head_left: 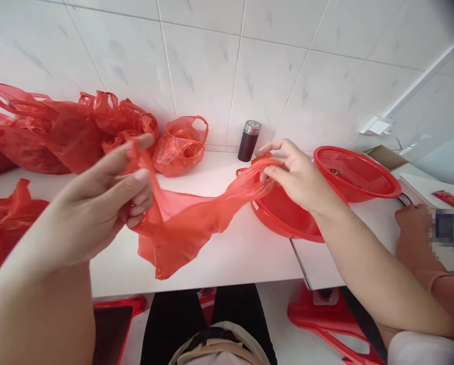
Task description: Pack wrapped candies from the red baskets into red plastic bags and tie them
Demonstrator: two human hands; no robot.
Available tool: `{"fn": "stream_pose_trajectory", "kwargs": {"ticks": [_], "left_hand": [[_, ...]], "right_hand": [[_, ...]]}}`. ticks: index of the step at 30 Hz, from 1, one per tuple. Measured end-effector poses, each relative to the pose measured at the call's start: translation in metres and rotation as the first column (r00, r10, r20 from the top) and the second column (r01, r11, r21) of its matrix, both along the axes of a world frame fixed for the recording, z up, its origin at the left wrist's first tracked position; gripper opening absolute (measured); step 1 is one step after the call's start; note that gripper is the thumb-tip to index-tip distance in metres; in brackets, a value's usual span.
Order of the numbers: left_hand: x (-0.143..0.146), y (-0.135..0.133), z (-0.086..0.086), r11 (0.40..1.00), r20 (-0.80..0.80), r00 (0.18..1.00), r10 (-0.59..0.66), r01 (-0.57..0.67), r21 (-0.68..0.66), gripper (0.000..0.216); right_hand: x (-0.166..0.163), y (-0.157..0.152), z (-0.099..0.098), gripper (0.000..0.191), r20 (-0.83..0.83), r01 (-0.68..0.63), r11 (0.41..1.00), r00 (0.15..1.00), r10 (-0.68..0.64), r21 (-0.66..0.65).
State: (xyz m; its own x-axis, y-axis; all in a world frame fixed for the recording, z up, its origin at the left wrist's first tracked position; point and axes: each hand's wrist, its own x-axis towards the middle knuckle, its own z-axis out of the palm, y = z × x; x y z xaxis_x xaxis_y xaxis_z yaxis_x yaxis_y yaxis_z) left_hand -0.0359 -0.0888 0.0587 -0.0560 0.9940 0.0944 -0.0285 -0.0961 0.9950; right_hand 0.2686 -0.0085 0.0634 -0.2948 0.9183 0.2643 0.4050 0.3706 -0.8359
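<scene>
A thin red plastic bag (188, 228) stretches between my two hands above the white table. My left hand (116, 192) grips one side of it, with the thumb and fingers closed on the film. At the other end, my right hand (287, 170) pinches the gathered edge between thumb and fingers. The bag sags in the middle and looks limp. Below and beside my right hand stands a red plastic colander (287, 218), partly hidden by the hand and forearm.
Several filled red bags (67, 132) line the wall, with a tied one (181, 147) nearer the middle. A dark thermos (248, 142) stands by the wall. Right of it is another red colander (363, 175). Another person's hand (413, 223) rests at the right. A red stool (325, 319) stands below.
</scene>
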Motion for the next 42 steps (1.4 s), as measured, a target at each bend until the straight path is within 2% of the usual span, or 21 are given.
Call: {"fn": "stream_pose_trajectory", "kwargs": {"ticks": [2, 3, 5, 7, 9, 11, 13, 14, 16, 17, 19, 21, 23, 27, 29, 32, 35, 37, 38, 40, 42], "left_hand": [[0.013, 0.005, 0.016, 0.993, -0.033, 0.993, -0.117, 0.117, 0.023, 0.052], [0.015, 0.007, 0.018, 0.989, -0.045, 0.988, -0.146, 0.147, 0.023, 0.053], [0.012, 0.012, 0.014, 0.988, -0.046, 0.987, -0.152, 0.152, 0.001, 0.053], [0.006, 0.014, 0.001, 0.987, -0.032, 0.988, -0.154, 0.152, -0.048, 0.044], [0.005, 0.012, -0.02, 0.987, -0.028, 0.991, -0.131, 0.128, -0.1, 0.036], [0.008, 0.005, -0.047, 0.991, -0.07, 0.997, -0.043, 0.034, -0.127, 0.043], [0.011, -0.003, -0.079, 0.986, -0.181, 0.979, 0.098, -0.12, -0.118, 0.059], [0.012, -0.008, -0.096, 0.973, -0.261, 0.948, 0.18, -0.21, -0.092, 0.063], [0.011, -0.017, -0.129, 0.925, -0.469, 0.825, 0.315, -0.378, -0.043, 0.068], [0.009, -0.021, -0.143, 0.905, -0.564, 0.757, 0.331, -0.425, -0.04, 0.071], [0.007, -0.025, -0.168, 0.887, -0.705, 0.65, 0.284, -0.457, -0.064, 0.078], [0.007, -0.024, -0.183, 0.896, -0.767, 0.612, 0.195, -0.429, -0.114, 0.081], [0.01, -0.019, -0.19, 0.913, -0.772, 0.625, 0.116, -0.373, -0.164, 0.077], [0.016, -0.007, -0.191, 0.937, -0.736, 0.677, -0.005, -0.253, -0.239, 0.073], [0.015, -0.003, -0.191, 0.94, -0.749, 0.662, -0.033, -0.235, -0.249, 0.072], [0.01, 0.0, -0.195, 0.934, -0.794, 0.607, -0.024, -0.271, -0.235, 0.072], [0.007, 0.001, -0.192, 0.931, -0.814, 0.579, -0.046, -0.27, -0.245, 0.074], [0.004, 0.0, -0.176, 0.927, -0.816, 0.576, -0.043, -0.282, -0.248, 0.075], [0.002, -0.001, -0.163, 0.926, -0.805, 0.592, -0.024, -0.29, -0.242, 0.075], [-0.007, -0.002, -0.126, 0.934, -0.748, 0.662, 0.051, -0.296, -0.199, 0.07], [-0.02, -0.001, -0.083, 0.942, -0.656, 0.737, 0.162, -0.313, -0.119, 0.055]], "right_hand": [[0.0, 0.003, -0.005, 0.027, -0.026, 0.019, 0.999, 0.999, -0.02, -0.033], [0.0, 0.004, -0.008, 0.028, -0.024, 0.018, 0.998, 1.0, -0.019, -0.062], [0.002, 0.005, -0.013, 0.028, -0.028, -0.005, 0.992, 1.0, 0.001, -0.125], [0.001, 0.001, -0.02, 0.03, -0.093, -0.016, 0.989, 0.996, 0.002, -0.148], [-0.005, -0.009, -0.03, 0.033, -0.154, -0.029, 0.988, 0.988, 0.006, -0.15], [-0.018, -0.025, -0.048, 0.032, -0.108, -0.098, 0.985, 0.991, 0.083, -0.145], [-0.036, -0.042, -0.074, 0.029, 0.062, -0.183, 0.978, 0.98, 0.19, -0.099], [-0.047, -0.049, -0.09, 0.028, 0.172, -0.193, 0.98, 0.965, 0.197, -0.038], [-0.067, -0.059, -0.123, 0.032, 0.407, -0.184, 0.982, 0.902, 0.147, 0.052], [-0.076, -0.062, -0.138, 0.039, 0.479, -0.175, 0.982, 0.869, 0.121, 0.069], [-0.094, -0.064, -0.165, 0.064, 0.555, -0.145, 0.988, 0.827, 0.088, 0.06], [-0.109, -0.063, -0.183, 0.088, 0.57, -0.131, 0.99, 0.818, 0.082, 0.046], [-0.121, -0.061, -0.195, 0.09, 0.574, -0.145, 0.987, 0.815, 0.078, 0.072], [-0.127, -0.047, -0.205, 0.046, 0.592, -0.209, 0.965, 0.802, 0.078, 0.156], [-0.12, -0.037, -0.205, 0.031, 0.594, -0.251, 0.949, 0.799, 0.091, 0.193], [-0.104, -0.022, -0.204, 0.03, 0.604, -0.238, 0.945, 0.795, 0.057, 0.224], [-0.092, -0.015, -0.2, 0.039, 0.643, -0.101, 0.974, 0.764, -0.054, 0.202], [-0.087, -0.014, -0.191, 0.047, 0.663, -0.031, 0.988, 0.744, -0.08, 0.154], [-0.084, -0.015, -0.183, 0.05, 0.655, -0.013, 0.993, 0.753, -0.069, 0.119], [-0.075, -0.014, -0.158, 0.053, 0.554, -0.017, 0.999, 0.832, -0.006, 0.037], [-0.06, -0.009, -0.121, 0.044, 0.37, -0.064, 0.998, 0.927, 0.063, -0.011]]}}
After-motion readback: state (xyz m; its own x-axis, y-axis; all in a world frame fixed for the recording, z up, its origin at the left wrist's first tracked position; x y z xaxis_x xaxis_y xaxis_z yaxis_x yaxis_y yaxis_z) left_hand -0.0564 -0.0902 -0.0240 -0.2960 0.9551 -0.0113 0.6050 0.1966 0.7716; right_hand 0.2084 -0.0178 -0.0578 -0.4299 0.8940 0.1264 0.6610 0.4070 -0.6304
